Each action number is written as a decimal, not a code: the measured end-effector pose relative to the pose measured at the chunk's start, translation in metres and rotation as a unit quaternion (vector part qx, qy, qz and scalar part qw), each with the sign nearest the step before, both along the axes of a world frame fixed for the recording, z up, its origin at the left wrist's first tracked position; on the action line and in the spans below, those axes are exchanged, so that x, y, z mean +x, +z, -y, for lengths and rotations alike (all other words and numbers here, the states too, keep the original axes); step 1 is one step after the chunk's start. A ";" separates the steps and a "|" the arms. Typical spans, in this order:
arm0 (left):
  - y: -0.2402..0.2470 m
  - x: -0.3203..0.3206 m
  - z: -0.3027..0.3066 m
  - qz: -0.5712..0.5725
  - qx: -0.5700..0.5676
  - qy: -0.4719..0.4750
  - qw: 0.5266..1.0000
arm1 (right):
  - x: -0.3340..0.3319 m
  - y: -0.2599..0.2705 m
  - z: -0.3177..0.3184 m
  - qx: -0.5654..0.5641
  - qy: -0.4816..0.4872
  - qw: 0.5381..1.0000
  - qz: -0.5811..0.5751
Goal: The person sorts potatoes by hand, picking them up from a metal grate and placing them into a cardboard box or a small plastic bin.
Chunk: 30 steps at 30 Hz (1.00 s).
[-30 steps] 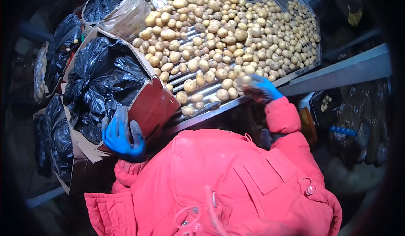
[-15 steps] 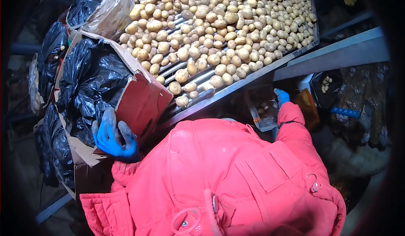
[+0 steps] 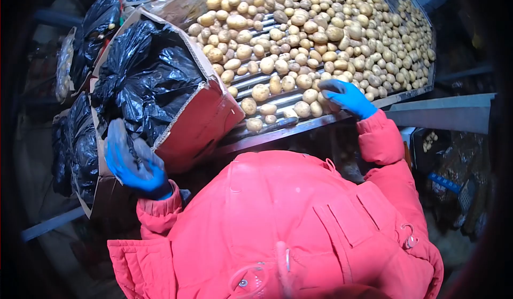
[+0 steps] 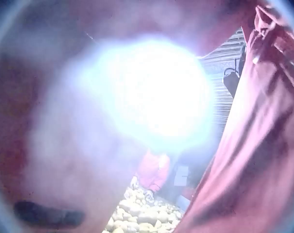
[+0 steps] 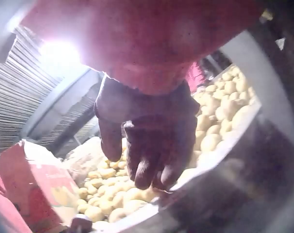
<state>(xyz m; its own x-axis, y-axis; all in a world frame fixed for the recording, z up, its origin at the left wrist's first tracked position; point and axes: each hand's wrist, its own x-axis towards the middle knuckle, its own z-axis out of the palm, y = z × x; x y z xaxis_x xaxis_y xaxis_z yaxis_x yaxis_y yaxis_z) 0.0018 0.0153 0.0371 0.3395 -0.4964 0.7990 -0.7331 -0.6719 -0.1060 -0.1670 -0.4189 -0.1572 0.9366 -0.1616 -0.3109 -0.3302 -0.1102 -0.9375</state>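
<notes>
Potatoes (image 3: 342,42) lie spread thickly over a slatted metal sorting table (image 3: 256,138). At the table's near edge, my right hand (image 3: 352,98), in a blue glove with grey fingers, reaches over the front potatoes. From the right wrist view, the right hand (image 5: 147,126) has its fingers pointing down at the potatoes by the rim, thumb apart from them. My left hand (image 3: 136,160), gloved alike, hovers with relaxed fingers at the corner of a red cardboard box (image 3: 203,122) lined with a black plastic bag (image 3: 155,85). Glare fills much of the left wrist view.
More boxes with black bags (image 3: 80,154) stand along the left. A wrapped bundle in clear plastic (image 3: 179,2) sits behind the red box. On the right are a long metal beam (image 3: 449,112), a dark container with a few potatoes (image 3: 429,141) and a blue plastic piece (image 3: 444,183).
My right hand went from the table, holding a potato, down to a container below its right side, then back empty over the potatoes. The left hand stayed by the box, turning slightly.
</notes>
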 end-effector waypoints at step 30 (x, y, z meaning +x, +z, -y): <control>-0.033 0.024 -0.010 -0.087 0.034 0.066 0.993 | 0.166 -0.026 -0.136 -0.340 0.369 0.860 0.089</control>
<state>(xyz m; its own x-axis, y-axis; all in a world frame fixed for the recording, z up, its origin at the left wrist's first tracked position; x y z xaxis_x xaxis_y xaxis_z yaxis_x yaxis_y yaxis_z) 0.0258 0.0252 0.0041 0.5346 -0.4897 0.6888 -0.6505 -0.7588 -0.0346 -0.0006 -0.2833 -0.1831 0.8848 0.4101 -0.2215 0.2070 -0.7715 -0.6016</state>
